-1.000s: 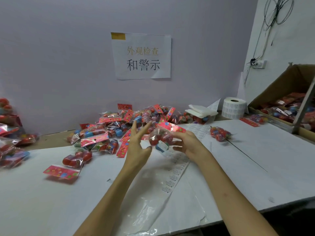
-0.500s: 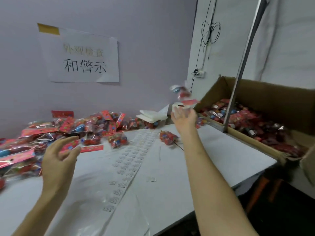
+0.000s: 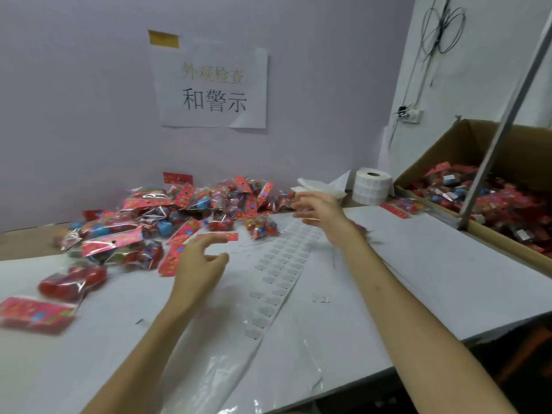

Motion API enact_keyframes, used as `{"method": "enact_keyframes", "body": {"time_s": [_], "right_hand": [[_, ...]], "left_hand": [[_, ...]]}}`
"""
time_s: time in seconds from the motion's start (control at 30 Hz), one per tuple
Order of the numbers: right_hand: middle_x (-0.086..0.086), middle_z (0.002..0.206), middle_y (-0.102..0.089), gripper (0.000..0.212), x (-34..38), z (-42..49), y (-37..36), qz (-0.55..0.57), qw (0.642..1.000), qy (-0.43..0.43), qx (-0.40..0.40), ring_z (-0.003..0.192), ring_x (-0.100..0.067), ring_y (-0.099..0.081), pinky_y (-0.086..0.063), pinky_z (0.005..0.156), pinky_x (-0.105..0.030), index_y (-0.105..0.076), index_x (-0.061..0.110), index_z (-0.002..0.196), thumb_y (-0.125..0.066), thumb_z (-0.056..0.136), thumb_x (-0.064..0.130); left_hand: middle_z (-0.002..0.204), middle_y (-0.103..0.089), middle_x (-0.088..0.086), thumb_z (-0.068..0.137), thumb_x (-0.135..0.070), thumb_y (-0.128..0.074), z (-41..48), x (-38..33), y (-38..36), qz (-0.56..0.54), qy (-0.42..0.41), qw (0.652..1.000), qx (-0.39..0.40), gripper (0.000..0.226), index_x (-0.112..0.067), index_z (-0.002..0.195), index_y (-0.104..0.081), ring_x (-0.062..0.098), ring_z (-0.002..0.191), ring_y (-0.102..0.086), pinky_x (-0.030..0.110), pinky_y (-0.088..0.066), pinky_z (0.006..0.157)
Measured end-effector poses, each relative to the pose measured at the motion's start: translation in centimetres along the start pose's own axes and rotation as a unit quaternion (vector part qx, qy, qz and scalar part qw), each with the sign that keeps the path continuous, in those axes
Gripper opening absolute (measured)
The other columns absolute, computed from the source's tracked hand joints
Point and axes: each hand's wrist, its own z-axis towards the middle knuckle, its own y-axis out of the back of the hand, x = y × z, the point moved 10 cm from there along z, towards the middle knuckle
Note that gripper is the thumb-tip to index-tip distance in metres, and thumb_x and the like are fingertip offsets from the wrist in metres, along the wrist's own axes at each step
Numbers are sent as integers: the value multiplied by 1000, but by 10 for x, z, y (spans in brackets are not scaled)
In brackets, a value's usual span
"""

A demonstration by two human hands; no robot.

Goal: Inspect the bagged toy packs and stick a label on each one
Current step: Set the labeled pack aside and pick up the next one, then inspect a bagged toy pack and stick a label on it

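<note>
Table [image 3: 418,279]: pile of toy packs [image 3: 185,216] at back left, against the wall [image 3: 74,115]. Sign [image 3: 212,85] on the wall above the pile. Label strip [image 3: 280,264] down the table's middle, right of the pile. Label roll [image 3: 372,186] at back right. Cardboard box [image 3: 448,156] right of the table, boxed packs [image 3: 493,201] inside. Loose pack [image 3: 71,279] front left.

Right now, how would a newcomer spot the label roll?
Find the open brown cardboard box on the right. Just left of it, by the wall, sits a white roll of paper labels. It is the only hollow-cored cylinder there.
</note>
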Motion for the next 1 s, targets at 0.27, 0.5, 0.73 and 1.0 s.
{"method": "enact_keyframes", "body": {"time_s": [0.27, 0.5, 0.73, 1.0], "right_hand": [[1, 136, -58, 47, -27, -2, -108, -367, 917, 111, 110, 121, -19, -56, -48, 102, -39, -65, 23, 130, -72, 85, 7], [5, 119, -67, 28, -31, 2, -93, -470, 862, 189, -29, 108, -20, -61, -48, 95, -42, -67, 32, 124, -63, 96, 33], [-3, 91, -76, 20, -9, -11, -71, 120, 992, -25, -1, 75, -20, -75, -57, 71, -34, -68, 17, 94, -60, 99, 34], [-5, 96, -76, 17, 5, -75, -125, 213, 955, 5, 205, 90, -17, -72, -51, 88, -37, -63, 16, 106, -47, 102, 21]], "left_hand": [[134, -55, -1, 92, -8, -64, 1, 0, -3, 25, 7, 1000, 11, 34, -27, 119, -68, 18, 98, -68, 40, -57, 92], [127, -51, -10, 92, -9, -63, 1, -1, -6, 29, 0, 999, 16, 33, -35, 112, -65, 14, 99, -67, 30, -54, 89], [124, -67, 0, 99, -22, -63, -4, 6, -17, -104, 99, 987, 75, 22, -25, 121, -65, 17, 104, -69, 32, -56, 86], [124, -72, 2, 91, -44, -67, -4, 5, -20, -319, 141, 933, 92, 48, -19, 132, -63, 21, 106, -73, 42, -56, 98]]}}
